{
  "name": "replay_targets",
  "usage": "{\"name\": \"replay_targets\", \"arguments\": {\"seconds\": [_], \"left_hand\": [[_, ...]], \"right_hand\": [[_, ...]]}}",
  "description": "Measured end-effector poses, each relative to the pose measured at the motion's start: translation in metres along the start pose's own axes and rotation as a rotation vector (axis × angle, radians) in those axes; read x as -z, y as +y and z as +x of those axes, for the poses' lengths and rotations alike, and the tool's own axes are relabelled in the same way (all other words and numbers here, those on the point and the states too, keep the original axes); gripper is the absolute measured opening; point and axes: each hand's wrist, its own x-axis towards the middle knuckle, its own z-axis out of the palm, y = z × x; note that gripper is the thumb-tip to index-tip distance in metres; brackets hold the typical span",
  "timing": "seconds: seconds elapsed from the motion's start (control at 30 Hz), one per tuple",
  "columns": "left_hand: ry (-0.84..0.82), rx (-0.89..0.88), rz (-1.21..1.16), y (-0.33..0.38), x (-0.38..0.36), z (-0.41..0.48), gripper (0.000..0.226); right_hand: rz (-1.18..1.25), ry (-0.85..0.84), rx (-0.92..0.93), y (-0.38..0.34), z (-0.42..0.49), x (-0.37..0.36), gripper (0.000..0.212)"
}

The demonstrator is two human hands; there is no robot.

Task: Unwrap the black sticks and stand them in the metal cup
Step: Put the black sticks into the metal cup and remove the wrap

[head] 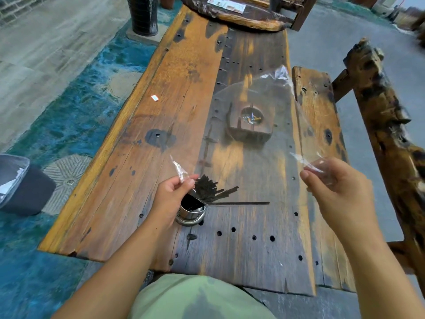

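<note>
Wrapper [276, 88] pinched between our left hand [174, 195] and right hand [333, 183]; we held it clear of black sticks [207, 189] leaning from metal cup [190, 214].

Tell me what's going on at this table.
A person holds an empty clear plastic wrapper stretched between both hands above the wooden table: the left hand pinches one end, the right hand the other. The black sticks sit bunched at the mouth of the metal cup, fanning out to the right, and one stick lies flat on the table beside it.
</note>
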Motion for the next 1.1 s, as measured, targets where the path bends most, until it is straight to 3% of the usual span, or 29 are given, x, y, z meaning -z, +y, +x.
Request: {"name": "replay_targets", "arguments": {"seconds": [0.13,0.27,0.4,0.5,0.77,0.9,1.1], "left_hand": [[0.016,-0.01,0.004,-0.002,0.009,0.0,0.02],[0.112,0.051,-0.153,-0.005,0.014,0.0,0.019],[0.115,0.024,-0.187,0.0,0.015,-0.003,0.013],[0.131,0.041,-0.232,0.0,0.02,-0.006,0.01],[0.087,0.054,-0.142,-0.01,0.016,-0.005,0.014],[0.11,0.051,-0.187,-0.013,0.014,-0.006,0.024],[0.088,0.072,-0.251,-0.001,0.008,-0.01,0.012]], "right_hand": [[0.012,0.042,0.115,-0.021,0.008,-0.011,0.009],[-0.162,-0.074,0.202,-0.038,0.019,-0.042,0.015],[-0.154,0.035,0.266,-0.048,0.029,-0.037,0.019],[-0.216,-0.058,0.271,-0.05,0.032,-0.033,0.018],[-0.16,0.023,0.304,-0.064,0.038,-0.029,0.022],[-0.219,-0.078,0.301,-0.059,0.038,-0.032,0.015],[-0.143,-0.035,0.269,-0.052,0.033,-0.009,0.013]]}}
